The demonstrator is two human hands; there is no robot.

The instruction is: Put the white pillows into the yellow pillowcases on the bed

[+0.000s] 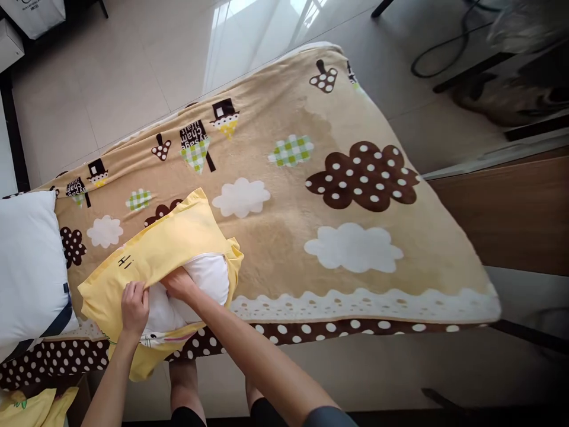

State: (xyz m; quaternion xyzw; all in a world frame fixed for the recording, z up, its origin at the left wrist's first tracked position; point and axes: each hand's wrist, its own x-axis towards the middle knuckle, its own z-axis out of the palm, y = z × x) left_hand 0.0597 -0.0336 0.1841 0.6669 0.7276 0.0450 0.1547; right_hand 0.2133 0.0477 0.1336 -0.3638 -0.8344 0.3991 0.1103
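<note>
A yellow pillowcase (pixel 166 240) with a printed cat-like face lies on the bed, and a white pillow (pixel 208 274) shows through its opening. My left hand (pixel 134 305) is closed on the pillowcase's edge at the left of the opening. Inside the opening, my right hand (pixel 180 283) is curled against the white pillow, where the fabric bunches. The yellow cloth partly covers its fingers. Part of the case hangs over the near edge of the bed.
A beige patterned blanket (pixel 284 213) covers the bed. Another white pillow (pixel 29 261) lies at the left. More yellow cloth (pixel 38 409) sits at the lower left. Cables (pixel 462 44) and a wooden panel (pixel 502 213) are on the right. Tiled floor (pixel 142 65) lies beyond the bed.
</note>
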